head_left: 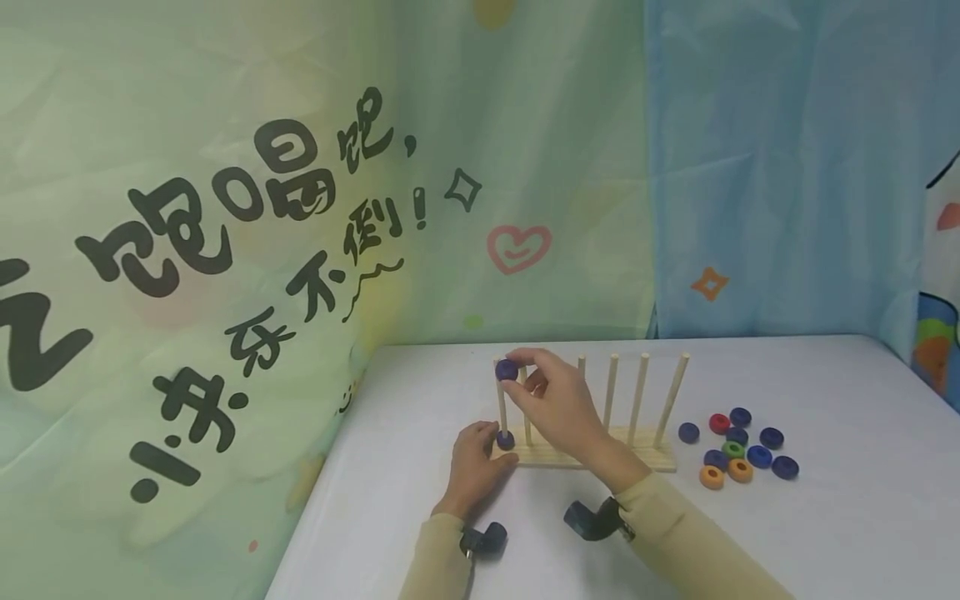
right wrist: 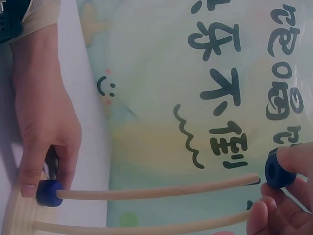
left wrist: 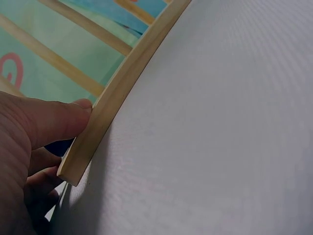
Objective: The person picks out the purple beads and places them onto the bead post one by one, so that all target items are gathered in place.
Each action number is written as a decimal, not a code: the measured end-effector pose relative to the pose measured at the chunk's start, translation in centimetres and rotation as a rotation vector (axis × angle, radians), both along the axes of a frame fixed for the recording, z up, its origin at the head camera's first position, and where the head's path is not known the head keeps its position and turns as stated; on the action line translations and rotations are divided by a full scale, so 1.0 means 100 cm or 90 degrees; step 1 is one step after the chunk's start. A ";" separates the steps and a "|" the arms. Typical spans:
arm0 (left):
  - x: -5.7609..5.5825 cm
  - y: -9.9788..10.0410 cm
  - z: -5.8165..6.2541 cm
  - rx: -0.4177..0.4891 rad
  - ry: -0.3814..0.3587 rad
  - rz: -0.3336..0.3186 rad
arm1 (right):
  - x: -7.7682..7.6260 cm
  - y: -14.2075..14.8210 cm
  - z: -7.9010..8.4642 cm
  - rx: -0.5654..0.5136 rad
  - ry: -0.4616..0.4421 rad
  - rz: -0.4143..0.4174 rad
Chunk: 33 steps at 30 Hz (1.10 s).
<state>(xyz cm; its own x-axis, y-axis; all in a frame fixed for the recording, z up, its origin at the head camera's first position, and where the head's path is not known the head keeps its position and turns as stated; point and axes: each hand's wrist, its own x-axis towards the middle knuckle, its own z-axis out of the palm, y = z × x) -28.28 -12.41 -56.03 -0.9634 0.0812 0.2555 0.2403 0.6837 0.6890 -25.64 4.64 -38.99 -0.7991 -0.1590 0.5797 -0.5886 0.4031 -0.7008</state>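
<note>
A wooden peg rack (head_left: 551, 455) stands on the white table, its upright pegs in a row along a flat base. My left hand (head_left: 474, 467) grips the left end of the base, thumb on the front edge as the left wrist view shows. One dark blue bead (right wrist: 49, 193) sits at the bottom of the leftmost peg, beside that hand. With thumb and fingers my right hand (head_left: 558, 404) pinches another dark blue bead (head_left: 507, 370). In the right wrist view this bead is just beyond the peg's tip, with its hole turned toward the peg (right wrist: 161, 191).
Right of the rack lies a loose group of beads: several blue ones, including a blue bead (head_left: 785, 467), plus a red bead (head_left: 719, 423), a green bead (head_left: 733, 451) and two orange ones, such as the orange bead (head_left: 712, 477). Printed curtains hang behind the table (head_left: 847, 533).
</note>
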 end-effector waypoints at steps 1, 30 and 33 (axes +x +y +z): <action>0.000 0.000 0.000 -0.001 0.000 0.000 | -0.001 -0.001 0.001 -0.001 0.005 -0.001; 0.002 0.000 0.003 -0.001 -0.019 0.006 | -0.020 -0.015 0.005 0.006 0.022 -0.042; 0.002 0.001 0.003 -0.004 -0.024 0.006 | -0.020 -0.014 0.005 0.013 0.015 -0.046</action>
